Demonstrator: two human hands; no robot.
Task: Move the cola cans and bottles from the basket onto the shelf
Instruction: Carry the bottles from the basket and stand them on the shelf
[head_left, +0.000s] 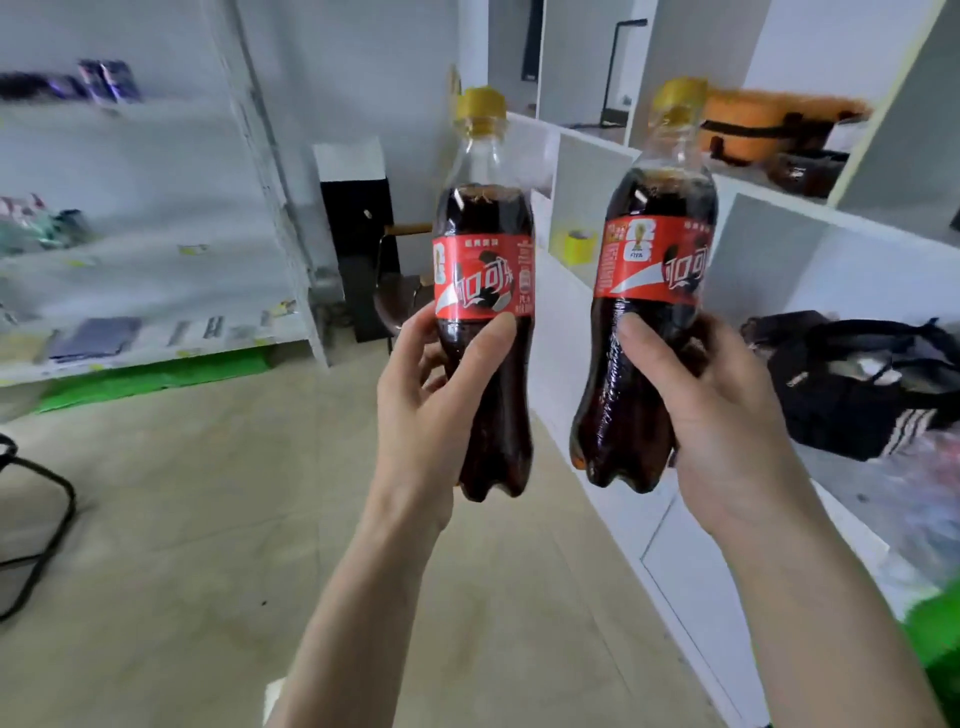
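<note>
Storeroom-like room: white cubby shelving (bags inside), stocked rack.

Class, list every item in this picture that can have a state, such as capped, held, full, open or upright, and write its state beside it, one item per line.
Left cola bottle with yellow cap: capped, nearly full, upright, held in the air.
Right cola bottle with yellow cap: capped, nearly full, tilted slightly, held in the air.
Left hand: grips the left bottle's lower half.
Right hand: grips the right bottle's lower half.
Black fabric bag: lying in a white shelf compartment, top open.
</note>
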